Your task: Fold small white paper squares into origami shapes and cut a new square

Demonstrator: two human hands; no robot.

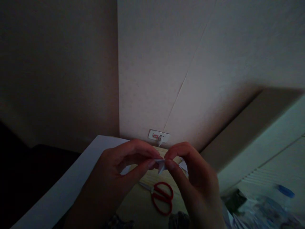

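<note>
Between my two hands is a small piece of folded white paper [161, 166], raised above the wooden tabletop [135, 203]. My left hand [128, 165] pinches its left side between thumb and forefinger. On the other side, my right hand [190, 175] pinches it the same way, the fingertips of both hands almost meeting. One pointed flap of the paper hangs down between the thumbs. Below the hands, red-handled scissors [158, 195] lie on the tabletop, blades toward the left. Another bit of white paper [183, 165] shows partly behind my right hand.
A large white sheet [78, 171] lies along the left side of the table. On the wall behind is a socket [159, 135] with a plug in it. At the lower right are clear plastic items and a blue cap [286, 191], beside a pale piece of furniture [267, 152].
</note>
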